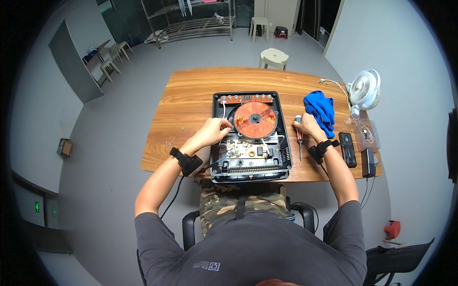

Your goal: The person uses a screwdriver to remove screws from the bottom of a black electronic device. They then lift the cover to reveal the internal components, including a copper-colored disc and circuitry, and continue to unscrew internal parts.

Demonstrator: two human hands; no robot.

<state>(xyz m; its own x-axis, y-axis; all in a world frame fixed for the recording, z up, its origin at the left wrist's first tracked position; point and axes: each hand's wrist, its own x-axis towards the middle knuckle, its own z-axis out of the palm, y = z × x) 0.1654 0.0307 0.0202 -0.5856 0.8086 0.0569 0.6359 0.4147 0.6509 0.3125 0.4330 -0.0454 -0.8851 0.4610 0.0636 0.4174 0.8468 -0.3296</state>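
Observation:
An opened induction cooker [215, 102] lies on the wooden table in front of me, its inside facing up. In it are a round copper coil [245, 125], a circuit board [238, 148] below the coil and a red button board [234, 99] along the far edge. My left hand [214, 130] reaches over the cooker's left side, fingers curled together at the coil's left edge; what they hold, if anything, is hidden. To the right of the cooker, my right hand [308, 125] has its fingers closed around the handle of a screwdriver [299, 138], whose shaft points toward me.
Small screws [169, 143] lie on the table's left part. At the right are a blue cloth [320, 109], a black case of bits [348, 149], a clear plastic box [368, 136], a dark grey box [368, 163] with cables and a white fan [365, 90]. A stool [274, 57] stands beyond the table.

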